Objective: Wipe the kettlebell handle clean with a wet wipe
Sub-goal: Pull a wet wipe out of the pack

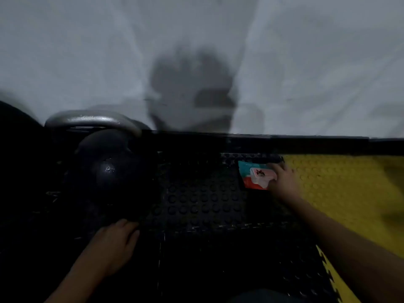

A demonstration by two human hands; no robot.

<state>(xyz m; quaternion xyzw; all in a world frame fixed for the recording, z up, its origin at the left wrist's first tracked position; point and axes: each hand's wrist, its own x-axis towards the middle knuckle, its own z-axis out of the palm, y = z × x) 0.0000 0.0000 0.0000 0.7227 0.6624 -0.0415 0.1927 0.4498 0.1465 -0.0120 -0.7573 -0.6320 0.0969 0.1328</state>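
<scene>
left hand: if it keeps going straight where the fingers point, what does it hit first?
Most likely the kettlebell. The left hand lies on the black floor mat, fingers aimed up-right at the ball's near lower edge. Blur and darkness hide whether they already touch.

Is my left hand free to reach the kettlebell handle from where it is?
Probably yes. The left hand rests empty on the black mat beside the kettlebell; nothing blocks the handle.
</scene>
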